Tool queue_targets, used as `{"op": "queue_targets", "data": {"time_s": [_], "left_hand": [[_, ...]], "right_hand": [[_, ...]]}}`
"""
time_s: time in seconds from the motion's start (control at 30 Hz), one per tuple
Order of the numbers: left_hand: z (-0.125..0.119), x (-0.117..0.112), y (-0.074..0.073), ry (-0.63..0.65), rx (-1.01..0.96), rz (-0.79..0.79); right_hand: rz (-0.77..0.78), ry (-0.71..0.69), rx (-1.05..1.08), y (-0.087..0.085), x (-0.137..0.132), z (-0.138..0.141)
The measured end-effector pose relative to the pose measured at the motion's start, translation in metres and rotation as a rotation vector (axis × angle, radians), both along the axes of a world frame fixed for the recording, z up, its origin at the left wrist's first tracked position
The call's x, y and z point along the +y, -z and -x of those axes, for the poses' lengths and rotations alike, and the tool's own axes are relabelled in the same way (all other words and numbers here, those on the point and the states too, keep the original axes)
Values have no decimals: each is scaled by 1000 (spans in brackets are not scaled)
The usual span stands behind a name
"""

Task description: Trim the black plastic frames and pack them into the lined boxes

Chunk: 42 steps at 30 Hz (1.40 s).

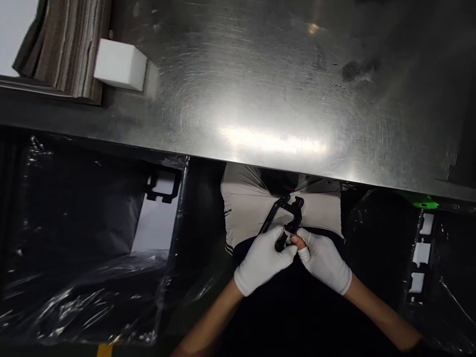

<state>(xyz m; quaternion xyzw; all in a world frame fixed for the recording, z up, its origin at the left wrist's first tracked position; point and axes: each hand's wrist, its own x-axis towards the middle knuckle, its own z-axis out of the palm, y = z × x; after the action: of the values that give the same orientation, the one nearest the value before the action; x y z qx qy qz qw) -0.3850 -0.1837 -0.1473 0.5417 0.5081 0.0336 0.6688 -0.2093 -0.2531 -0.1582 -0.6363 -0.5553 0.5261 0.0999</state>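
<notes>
- The frame (297,221) is being held just off the table's (223,89) near edge, with nothing being propped on its top.
- It is being clamped by the left hand's (260,263) fingers; whether it is also being gripped by the right hand's (327,260) cannot be told.
- Should the left pinch slacken, a fall is being risked.
- The bare thumb tip (298,242) is perhaps being exposed to scratches.

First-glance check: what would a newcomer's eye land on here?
Probably the bright glare on the metal table, near its front edge. Then, just below that edge, the white-gloved left hand and right hand, holding a black frame. Upper left, a white block beside a brown stack.
</notes>
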Motion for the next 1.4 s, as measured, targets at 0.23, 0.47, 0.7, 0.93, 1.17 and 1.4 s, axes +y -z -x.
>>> {"op": "queue_targets", "data": {"time_s": [0.23, 0.47, 0.7, 0.93, 1.17, 1.4], "left_hand": [[0, -1, 3, -16, 2, 23], [7, 0, 8, -213, -49, 237], [45, 28, -50, -321, -362, 355], [-1, 145, -122, -343, -652, 218], [-82, 216, -96, -212, -650, 345], [-81, 201, -90, -250, -597, 381]], "right_hand": [[0, 15, -183, -6, 3, 2], [141, 12, 162, -8, 9, -42], [344, 229, 407, -30, 7, -97], [-184, 325, -157, -88, 80, -134], [-443, 113, -522, -71, 174, -107], [-440, -294, -619, -68, 168, -63]]}}
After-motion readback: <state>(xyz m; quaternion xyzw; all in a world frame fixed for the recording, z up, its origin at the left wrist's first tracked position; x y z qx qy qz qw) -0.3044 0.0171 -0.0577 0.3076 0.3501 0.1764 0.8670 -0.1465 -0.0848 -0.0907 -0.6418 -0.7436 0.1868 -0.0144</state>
